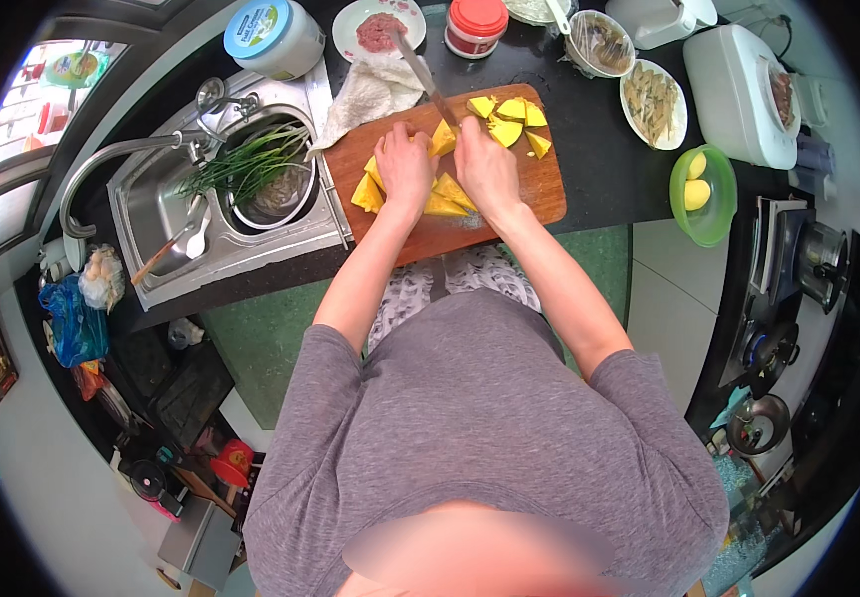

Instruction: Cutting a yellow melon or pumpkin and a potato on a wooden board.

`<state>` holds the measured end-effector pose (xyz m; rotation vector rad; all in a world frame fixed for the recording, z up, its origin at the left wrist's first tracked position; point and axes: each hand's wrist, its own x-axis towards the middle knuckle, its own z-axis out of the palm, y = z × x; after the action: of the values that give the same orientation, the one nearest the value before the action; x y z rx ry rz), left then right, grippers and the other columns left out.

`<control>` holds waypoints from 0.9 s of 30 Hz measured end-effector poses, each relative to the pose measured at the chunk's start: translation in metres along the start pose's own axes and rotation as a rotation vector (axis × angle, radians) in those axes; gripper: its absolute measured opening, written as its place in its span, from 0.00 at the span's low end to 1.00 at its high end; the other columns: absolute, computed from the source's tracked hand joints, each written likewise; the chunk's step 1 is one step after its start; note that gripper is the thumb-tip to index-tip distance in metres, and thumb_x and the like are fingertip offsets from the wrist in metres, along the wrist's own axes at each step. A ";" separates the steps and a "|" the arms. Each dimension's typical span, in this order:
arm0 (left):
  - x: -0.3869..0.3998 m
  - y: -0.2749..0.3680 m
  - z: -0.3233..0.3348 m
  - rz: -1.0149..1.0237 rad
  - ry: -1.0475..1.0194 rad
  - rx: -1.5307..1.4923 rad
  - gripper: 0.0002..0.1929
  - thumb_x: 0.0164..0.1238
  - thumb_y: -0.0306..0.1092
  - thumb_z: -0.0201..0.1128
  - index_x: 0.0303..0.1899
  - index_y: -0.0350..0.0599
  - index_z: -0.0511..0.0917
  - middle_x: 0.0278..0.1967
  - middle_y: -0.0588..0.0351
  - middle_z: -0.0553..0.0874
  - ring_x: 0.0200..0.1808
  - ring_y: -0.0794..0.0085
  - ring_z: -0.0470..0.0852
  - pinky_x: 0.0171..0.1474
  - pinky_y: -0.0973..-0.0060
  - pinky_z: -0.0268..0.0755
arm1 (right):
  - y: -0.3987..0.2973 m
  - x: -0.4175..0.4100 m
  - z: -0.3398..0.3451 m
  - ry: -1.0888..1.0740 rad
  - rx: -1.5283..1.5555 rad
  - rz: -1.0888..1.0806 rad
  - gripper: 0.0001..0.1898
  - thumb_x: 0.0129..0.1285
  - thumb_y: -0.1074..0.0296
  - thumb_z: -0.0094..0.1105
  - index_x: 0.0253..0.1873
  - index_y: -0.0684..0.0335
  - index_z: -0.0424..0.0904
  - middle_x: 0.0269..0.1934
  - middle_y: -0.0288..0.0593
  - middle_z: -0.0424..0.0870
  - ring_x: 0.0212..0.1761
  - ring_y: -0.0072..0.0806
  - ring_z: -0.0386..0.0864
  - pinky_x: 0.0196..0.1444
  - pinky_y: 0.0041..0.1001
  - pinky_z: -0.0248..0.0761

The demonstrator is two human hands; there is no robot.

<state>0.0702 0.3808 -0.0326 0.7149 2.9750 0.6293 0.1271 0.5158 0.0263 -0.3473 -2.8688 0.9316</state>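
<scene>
A wooden cutting board [538, 186] lies on the black counter before me. My right hand [487, 164] grips a kitchen knife [424, 74], its blade slanting away to the upper left. Fingers bent, my left hand [406, 168] presses on a yellow pumpkin piece [442, 139] beside the knife. The knife's handle is mostly hidden in my right hand. Wedges of pumpkin [367, 195] lie left of and below my left hand. Several smaller pumpkin chunks [506, 133] are grouped at the board's far right.
A white cloth [374, 93] touches the board's far left. Behind stand a plate of minced meat [379, 31] and a red-lidded jar [476, 28]. The steel sink [154, 224] at left holds a pot with green onions [265, 160]. A green bowl [724, 198] sits near the counter's right edge.
</scene>
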 end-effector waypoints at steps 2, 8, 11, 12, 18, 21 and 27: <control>0.005 0.006 0.002 0.015 0.000 0.024 0.14 0.49 0.35 0.80 0.38 0.47 0.87 0.49 0.52 0.80 0.56 0.58 0.80 0.67 0.54 0.67 | 0.031 -0.002 0.037 -0.130 -0.077 0.146 0.07 0.69 0.72 0.52 0.48 0.67 0.72 0.31 0.61 0.87 0.35 0.61 0.86 0.39 0.55 0.78; 0.004 -0.008 0.005 0.005 -0.024 0.013 0.13 0.52 0.35 0.78 0.40 0.47 0.88 0.50 0.52 0.81 0.56 0.59 0.80 0.68 0.53 0.66 | 0.030 -0.001 0.034 -0.180 -0.025 0.186 0.08 0.73 0.68 0.52 0.49 0.67 0.73 0.31 0.63 0.86 0.37 0.62 0.86 0.42 0.57 0.78; 0.005 -0.009 0.001 0.002 -0.030 -0.010 0.13 0.53 0.34 0.77 0.41 0.47 0.89 0.51 0.53 0.82 0.58 0.59 0.79 0.68 0.53 0.66 | 0.047 -0.003 0.022 -0.093 -0.002 0.180 0.09 0.74 0.66 0.52 0.49 0.67 0.73 0.31 0.63 0.86 0.37 0.63 0.85 0.43 0.57 0.77; 0.006 -0.006 -0.005 0.008 -0.029 -0.031 0.15 0.52 0.34 0.78 0.43 0.48 0.89 0.51 0.55 0.83 0.59 0.60 0.79 0.67 0.55 0.67 | 0.049 -0.004 0.016 -0.078 -0.009 0.178 0.09 0.75 0.66 0.53 0.48 0.66 0.73 0.31 0.63 0.86 0.35 0.64 0.85 0.41 0.58 0.77; -0.019 0.008 -0.036 0.325 -0.145 -0.040 0.18 0.50 0.34 0.78 0.46 0.51 0.88 0.51 0.59 0.84 0.62 0.61 0.78 0.68 0.56 0.68 | 0.024 -0.013 -0.012 -0.079 0.034 0.056 0.08 0.74 0.66 0.54 0.49 0.64 0.72 0.29 0.61 0.85 0.33 0.63 0.84 0.36 0.57 0.77; -0.035 0.012 -0.026 0.535 -0.222 0.085 0.16 0.52 0.35 0.75 0.45 0.51 0.88 0.47 0.61 0.84 0.60 0.64 0.79 0.69 0.56 0.67 | 0.026 -0.011 -0.006 -0.121 0.054 -0.070 0.08 0.74 0.66 0.54 0.48 0.64 0.72 0.29 0.60 0.86 0.33 0.60 0.85 0.36 0.56 0.77; -0.036 0.009 -0.015 0.453 -0.129 0.201 0.08 0.57 0.35 0.69 0.39 0.49 0.86 0.40 0.61 0.83 0.54 0.67 0.80 0.69 0.54 0.67 | 0.034 -0.014 0.003 -0.246 -0.089 -0.012 0.08 0.74 0.66 0.55 0.48 0.65 0.73 0.29 0.59 0.86 0.34 0.59 0.87 0.38 0.55 0.79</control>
<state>0.1046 0.3664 -0.0183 1.4080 2.7914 0.2740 0.1463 0.5374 0.0037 -0.2382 -3.1388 0.9053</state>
